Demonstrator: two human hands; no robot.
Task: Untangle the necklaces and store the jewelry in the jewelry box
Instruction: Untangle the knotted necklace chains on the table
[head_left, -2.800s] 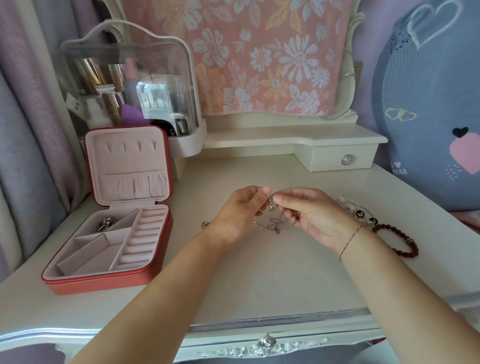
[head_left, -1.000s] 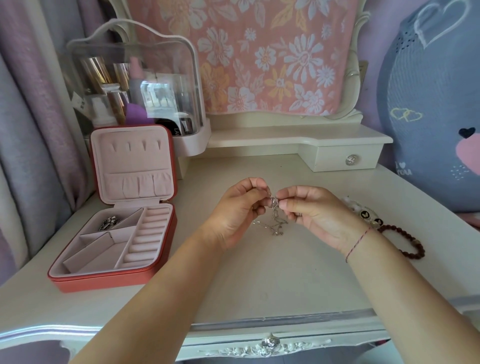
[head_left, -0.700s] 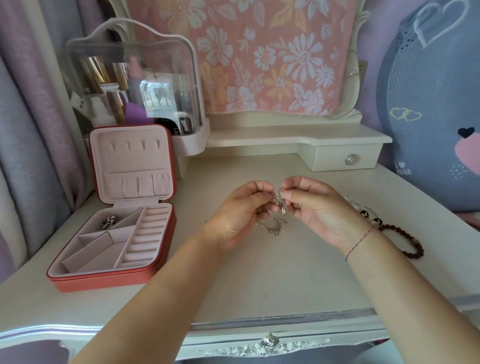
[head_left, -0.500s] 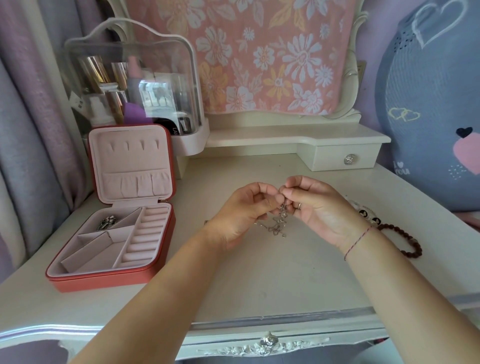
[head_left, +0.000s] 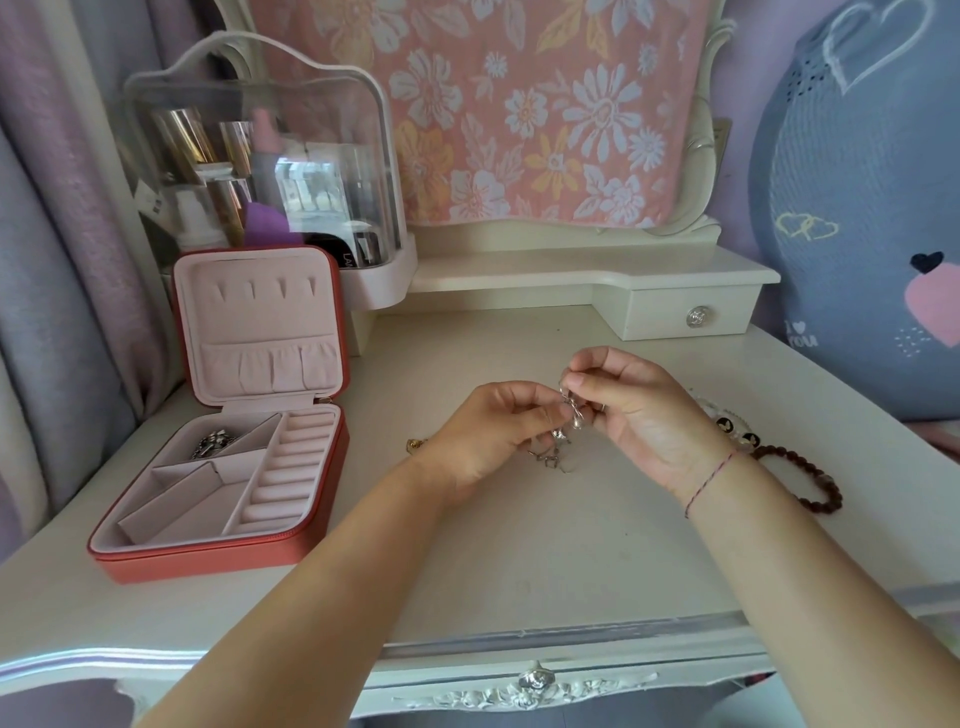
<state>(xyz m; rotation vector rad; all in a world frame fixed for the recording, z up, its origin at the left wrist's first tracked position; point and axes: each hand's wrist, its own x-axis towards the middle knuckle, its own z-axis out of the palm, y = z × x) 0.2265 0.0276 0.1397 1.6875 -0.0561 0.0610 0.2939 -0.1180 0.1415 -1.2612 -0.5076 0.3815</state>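
necklaces (head_left: 555, 456), tangled, hang over the table (head_left: 519, 551); left hand (head_left: 488, 436) and right hand (head_left: 644, 415) each grip clamped on them.

Bright soft daylight, weak shadows under the arms; glare on the clear cosmetics case (head_left: 270, 171); wide-angle bending at edges; slightly soft detail.

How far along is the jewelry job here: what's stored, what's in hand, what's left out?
Done: one silver piece lies in the back-left compartment of the jewelry box. In hand: the left hand and right hand both pinch the tangled silver chains, not yet separated. Left: a dark bead bracelet, a white bead bracelet and a small gold piece lie on the table.
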